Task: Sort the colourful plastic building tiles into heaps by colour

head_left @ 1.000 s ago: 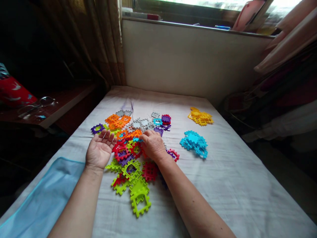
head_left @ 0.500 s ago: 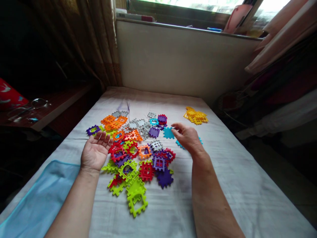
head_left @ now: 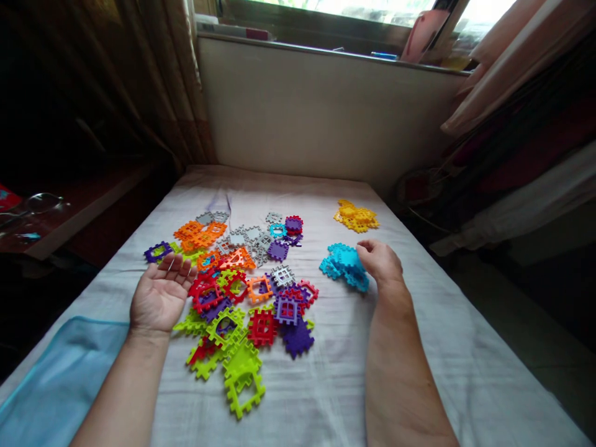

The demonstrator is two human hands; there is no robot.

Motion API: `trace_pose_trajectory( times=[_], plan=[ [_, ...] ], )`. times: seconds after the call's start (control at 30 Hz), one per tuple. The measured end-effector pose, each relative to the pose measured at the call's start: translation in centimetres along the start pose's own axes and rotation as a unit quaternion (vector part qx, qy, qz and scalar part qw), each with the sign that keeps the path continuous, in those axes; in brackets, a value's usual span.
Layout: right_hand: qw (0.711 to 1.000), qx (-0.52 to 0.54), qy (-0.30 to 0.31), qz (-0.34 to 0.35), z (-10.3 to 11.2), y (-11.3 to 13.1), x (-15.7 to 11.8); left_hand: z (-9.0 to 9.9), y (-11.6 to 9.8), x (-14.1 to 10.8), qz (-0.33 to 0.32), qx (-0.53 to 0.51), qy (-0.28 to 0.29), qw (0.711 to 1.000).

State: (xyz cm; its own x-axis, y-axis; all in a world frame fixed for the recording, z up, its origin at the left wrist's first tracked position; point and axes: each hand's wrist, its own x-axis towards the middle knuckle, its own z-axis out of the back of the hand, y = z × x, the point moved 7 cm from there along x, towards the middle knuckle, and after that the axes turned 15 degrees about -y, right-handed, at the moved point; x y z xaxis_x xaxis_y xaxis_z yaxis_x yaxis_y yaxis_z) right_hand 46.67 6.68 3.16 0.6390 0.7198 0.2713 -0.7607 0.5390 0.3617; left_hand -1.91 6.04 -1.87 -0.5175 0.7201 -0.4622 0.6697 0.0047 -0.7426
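Note:
My right hand (head_left: 382, 266) has its fingers pinched at the edge of a flat blue interlocking tile (head_left: 343, 255), over a small pile of blue tiles (head_left: 356, 277). Palm up, my left hand (head_left: 161, 297) rests open beside the mixed heap, with nothing in it. That heap holds orange tiles (head_left: 199, 234), grey tiles (head_left: 237, 236), a red tile (head_left: 262, 327), a dark purple tile (head_left: 298, 338) and a lime green tile frame (head_left: 244, 391). One blue tile frame (head_left: 278, 230) lies among the grey and purple ones.
Yellow tiles (head_left: 356, 216) form a separate pile at the back right. A light blue cloth (head_left: 69, 366) lies at the left front of the sheet-covered surface (head_left: 326, 397). A dark shelf with glasses (head_left: 44, 203) stands left; a wall (head_left: 298, 112) rises behind.
My right hand has carried the blue tile right, from beside the heap onto the blue pile. My left hand keeps its pose by the heap. The view has shifted slightly.

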Motion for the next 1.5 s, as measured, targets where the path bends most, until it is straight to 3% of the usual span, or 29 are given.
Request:
trace_pose_trajectory(
  times=[0.17, 0.3, 0.43, 0.6, 0.8, 0.97, 1.13, 1.33, 1.5],
  plan=[
    [0.995, 0.049, -0.052, 0.065, 0.6, 2.8, -0.7, -0.1, 0.0, -0.1, 0.004, -0.003, -0.005, 1.000],
    [0.976, 0.120, -0.045, 0.175, 0.3, 7.8, -3.2, -0.1, 0.0, -0.4, 0.021, -0.020, -0.024, 0.999],
    [0.944, 0.149, -0.011, 0.295, -1.4, 13.1, -5.8, -0.1, 0.0, -0.5, 0.029, -0.031, -0.024, 0.999],
    [0.922, 0.063, 0.027, 0.382, -4.4, 17.8, -6.1, 0.1, 0.1, -0.2, 0.035, -0.036, -0.019, 0.999],
    [0.900, -0.017, 0.046, 0.432, -7.0, 19.5, -5.6, 0.3, 0.2, 0.2, 0.021, -0.030, 0.002, 0.999],
    [0.899, -0.011, 0.046, 0.435, -7.2, 19.8, -6.0, 0.2, 0.2, 0.0, 0.025, -0.034, -0.006, 0.999],
    [0.913, 0.081, -0.007, 0.400, -5.3, 18.5, -6.6, 0.1, 0.3, -0.2, 0.035, -0.041, -0.012, 0.998],
    [0.919, 0.148, -0.114, 0.347, -1.3, 11.5, -7.3, 0.4, 0.4, 0.9, 0.000, -0.021, 0.029, 0.999],
    [0.939, 0.092, -0.169, 0.285, 0.5, 4.4, -7.0, 0.5, 0.7, 1.4, -0.033, -0.003, 0.044, 0.998]
  ],
)
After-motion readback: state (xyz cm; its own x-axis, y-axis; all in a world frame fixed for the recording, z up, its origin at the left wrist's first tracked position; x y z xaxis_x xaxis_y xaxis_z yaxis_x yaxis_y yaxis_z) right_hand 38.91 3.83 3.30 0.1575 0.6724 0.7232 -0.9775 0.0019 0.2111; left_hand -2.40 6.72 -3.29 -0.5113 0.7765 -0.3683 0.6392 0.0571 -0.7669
